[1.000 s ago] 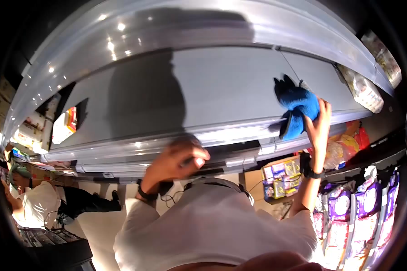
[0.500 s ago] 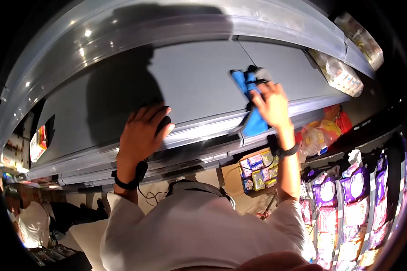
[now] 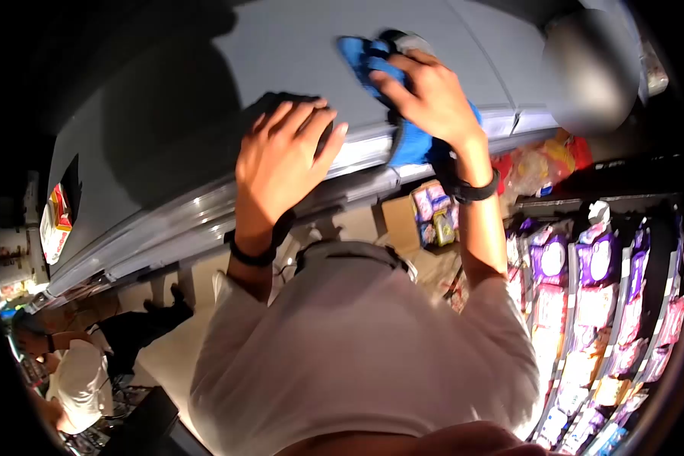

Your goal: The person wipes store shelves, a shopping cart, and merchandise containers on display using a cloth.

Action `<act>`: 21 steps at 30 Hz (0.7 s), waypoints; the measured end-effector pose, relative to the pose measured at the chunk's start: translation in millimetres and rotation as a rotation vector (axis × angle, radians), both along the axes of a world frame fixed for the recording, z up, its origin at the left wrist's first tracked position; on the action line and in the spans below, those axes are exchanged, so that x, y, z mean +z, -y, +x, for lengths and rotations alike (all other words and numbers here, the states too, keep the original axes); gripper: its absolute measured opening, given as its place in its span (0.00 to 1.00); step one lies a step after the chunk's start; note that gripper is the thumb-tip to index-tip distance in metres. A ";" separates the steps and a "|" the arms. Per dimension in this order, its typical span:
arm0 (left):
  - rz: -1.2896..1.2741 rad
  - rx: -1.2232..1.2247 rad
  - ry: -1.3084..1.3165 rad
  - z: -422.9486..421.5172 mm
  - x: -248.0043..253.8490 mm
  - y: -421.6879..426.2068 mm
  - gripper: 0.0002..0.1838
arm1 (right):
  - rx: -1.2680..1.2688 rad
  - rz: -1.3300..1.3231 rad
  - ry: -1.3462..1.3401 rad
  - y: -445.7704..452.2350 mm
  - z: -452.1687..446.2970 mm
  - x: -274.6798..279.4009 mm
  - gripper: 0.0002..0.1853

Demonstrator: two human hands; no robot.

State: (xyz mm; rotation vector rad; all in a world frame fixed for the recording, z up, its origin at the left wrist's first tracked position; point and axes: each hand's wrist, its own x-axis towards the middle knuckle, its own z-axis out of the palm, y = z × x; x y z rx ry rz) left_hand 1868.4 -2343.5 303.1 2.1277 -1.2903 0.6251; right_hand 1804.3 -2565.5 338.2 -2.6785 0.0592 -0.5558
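Note:
A blue cloth (image 3: 414,146) lies bunched on the grey shelf (image 3: 289,53), part of it draped over the front edge. My right hand (image 3: 429,99) presses down on this cloth, fingers bent over it, with dark and grey bits showing beyond the fingertips. To its left, my left hand (image 3: 285,156) is at the shelf's front edge with fingers stretched and slightly apart, holding nothing. Dark shadow around those fingertips hides whether they touch the surface. Both wrists wear black bands.
A red and white packet (image 3: 56,220) stands at the shelf's left end. Below the edge are an open carton of small packs (image 3: 437,216) and a rack of purple and pink packets (image 3: 549,258). Another person (image 3: 83,384) is at lower left. A blurred pale object (image 3: 591,72) is at upper right.
My right hand and the cloth have moved left along the shelf, away from the panel seam. My left hand appears farther right. The whole view has shifted, with the shelf now higher in it.

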 end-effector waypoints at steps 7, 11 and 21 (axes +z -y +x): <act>-0.144 0.151 0.178 3.7 -17.5 -6.1 0.13 | 0.090 -0.177 0.312 -74.5 24.7 -26.6 0.12; -0.116 0.111 0.146 -1.2 -13.1 -0.9 0.15 | 0.138 -0.275 0.372 -37.8 4.7 -26.3 0.13; -0.021 0.390 0.202 -5.5 -24.0 4.3 0.14 | -0.174 -0.448 0.100 252.9 -79.9 -20.4 0.21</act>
